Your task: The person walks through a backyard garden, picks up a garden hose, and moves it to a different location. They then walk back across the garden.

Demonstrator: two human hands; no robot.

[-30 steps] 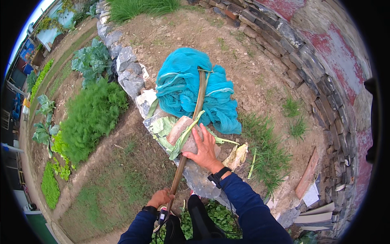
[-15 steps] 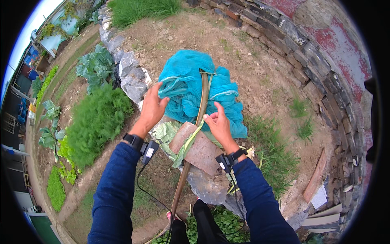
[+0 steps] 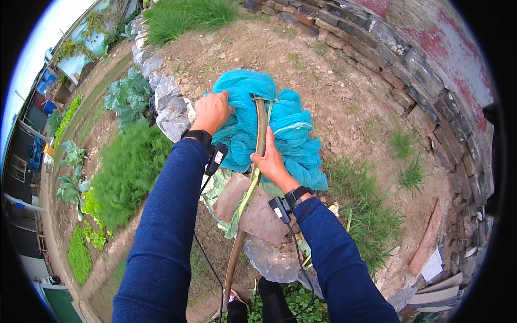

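A bunched turquoise mesh net (image 3: 296, 126) lies heaped on the dirt at a stone edge. Across it runs a long wooden pole (image 3: 236, 255), its far end resting on the net with a thin strip tied round it and its near end down by my feet. My left hand (image 3: 211, 111) grips the net's left side with curled fingers. Thumb across the pole and index finger along its side, my right hand (image 3: 273, 163) holds it midway; its other fingers are hidden. Just nearer, a wilted leaf stalk (image 3: 245, 204) lies over a flat stone slab (image 3: 258, 218).
Grey rocks (image 3: 169, 110) border the raised bed on the left, beyond which grow feathery green plants (image 3: 126, 172) and a cabbage-like plant (image 3: 128, 97). A low stacked-stone wall (image 3: 425, 91) curves round the right. Grass (image 3: 366, 204) grows right of the net. Cables hang from my wrist devices.
My left hand has moved forward and right and closed on the net. My right hand has moved slightly left and taken hold of the pole, which has shifted left.
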